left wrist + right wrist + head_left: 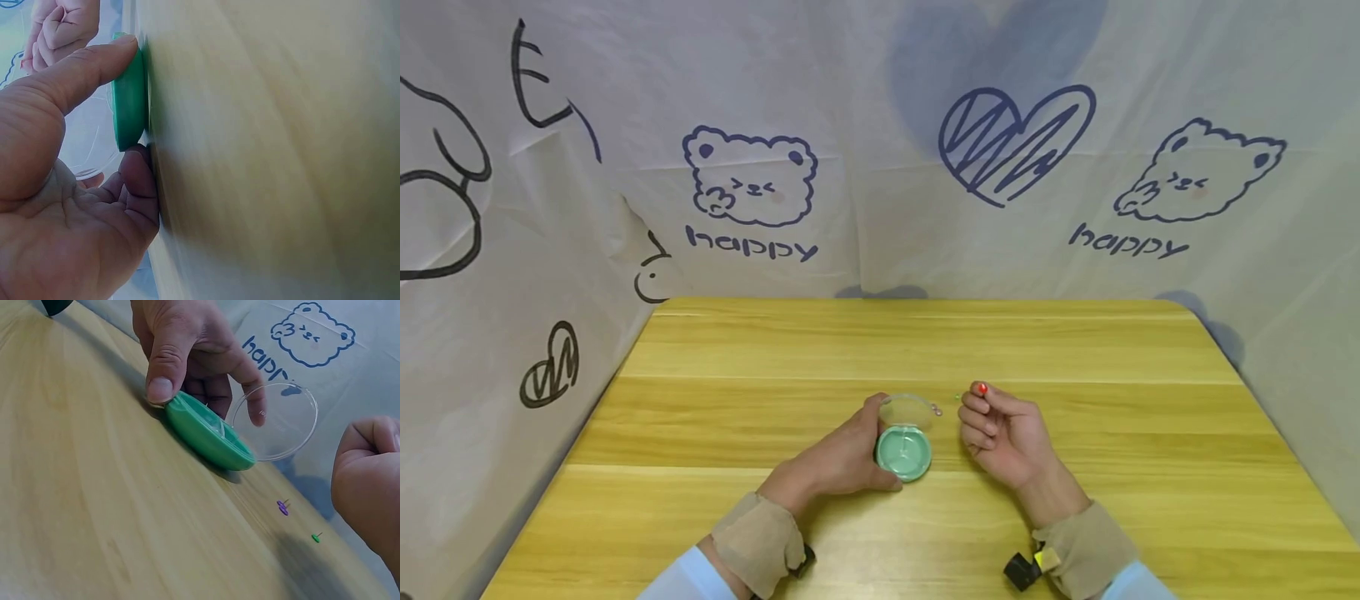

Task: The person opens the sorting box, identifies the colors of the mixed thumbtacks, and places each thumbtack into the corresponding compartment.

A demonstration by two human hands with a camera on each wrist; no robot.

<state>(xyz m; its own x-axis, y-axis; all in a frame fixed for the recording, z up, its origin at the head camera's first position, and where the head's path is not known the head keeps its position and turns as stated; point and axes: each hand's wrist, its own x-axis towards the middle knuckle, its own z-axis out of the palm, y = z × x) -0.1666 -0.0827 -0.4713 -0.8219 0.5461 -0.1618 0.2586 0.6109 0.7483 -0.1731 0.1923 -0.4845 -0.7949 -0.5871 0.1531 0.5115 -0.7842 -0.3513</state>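
My left hand (850, 454) grips a small round green case (904, 455) by its side, thumb at the near edge and fingers around the far side. The case rests on the table, tilted a little in the right wrist view, with its clear hinged lid (278, 422) raised. To the right, my right hand (1009, 433) is lifted with its fingers curled, pinching a small red push pin (982, 388) between thumb and forefinger. Two purple push pins (283, 508) lie on the table beside the case, and a green push pin (316, 537) lies just beyond them.
The wood-grain table (737, 358) stretches out on all sides of the hands. White cloth (880, 208) with drawn bears and hearts hangs behind it and at both sides. Each wrist wears a tan wrap (758, 542) with a small black device (1022, 572).
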